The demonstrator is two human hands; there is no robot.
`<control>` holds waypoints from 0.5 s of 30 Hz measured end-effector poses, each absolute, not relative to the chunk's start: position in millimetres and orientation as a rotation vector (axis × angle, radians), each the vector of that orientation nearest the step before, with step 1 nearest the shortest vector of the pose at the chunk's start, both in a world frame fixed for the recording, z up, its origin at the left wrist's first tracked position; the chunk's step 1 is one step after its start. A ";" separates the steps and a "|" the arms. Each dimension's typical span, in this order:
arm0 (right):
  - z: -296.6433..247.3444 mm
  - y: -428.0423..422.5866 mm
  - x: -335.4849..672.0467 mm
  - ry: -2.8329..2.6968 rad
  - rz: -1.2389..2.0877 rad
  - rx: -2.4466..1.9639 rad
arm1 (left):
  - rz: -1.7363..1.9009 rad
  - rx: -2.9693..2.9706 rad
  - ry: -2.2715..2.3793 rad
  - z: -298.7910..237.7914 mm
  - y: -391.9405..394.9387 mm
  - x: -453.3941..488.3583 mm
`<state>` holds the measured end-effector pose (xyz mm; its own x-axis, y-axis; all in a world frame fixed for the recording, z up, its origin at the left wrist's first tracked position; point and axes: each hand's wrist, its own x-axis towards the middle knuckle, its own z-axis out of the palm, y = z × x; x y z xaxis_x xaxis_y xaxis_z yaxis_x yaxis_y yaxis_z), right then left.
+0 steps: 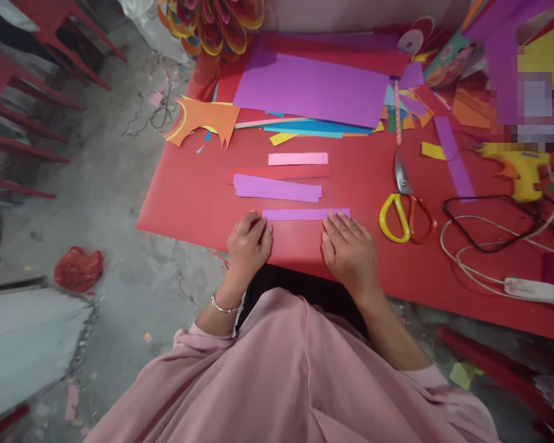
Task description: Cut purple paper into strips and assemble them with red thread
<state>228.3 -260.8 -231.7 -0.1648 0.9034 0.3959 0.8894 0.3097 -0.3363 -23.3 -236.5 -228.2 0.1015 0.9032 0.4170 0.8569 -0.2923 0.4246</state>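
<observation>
Narrow purple paper strip (295,215) lying near the red table's front edge (298,253): the half-curled left hand (250,239) is adjoining its left end, the flattened right hand (349,243) is touching its right; neither is gripping.

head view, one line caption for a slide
Left hand and right hand at opposite ends of a purple paper strip, scissors on the red table.

Purple paper strip (295,215): long, narrow, rectangular, plain, straight edges. Lying flat on the red surface (184,194), near its front edge. Long axis runs left-right, practically level in view. Lower edge partly covered toward the right end, right tip visible. Can't tell if single layer or folded.
</observation>
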 end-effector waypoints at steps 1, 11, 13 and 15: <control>-231.4 -260.6 228.1 -2.056 0.026 -1.581 | 0.978 2.242 1.814 -228.6 -236.3 -23.5; -230.6 -260.2 229.2 -2.105 -0.104 -1.565 | 1.124 2.199 1.784 -230.8 -235.4 -26.8; -230.7 -260.4 229.1 -2.106 -0.096 -1.574 | 1.091 2.192 1.808 -232.5 -235.8 -27.7; -230.4 -260.6 228.8 -2.104 -0.077 -1.587 | 1.044 2.218 1.820 -233.8 -235.9 -27.7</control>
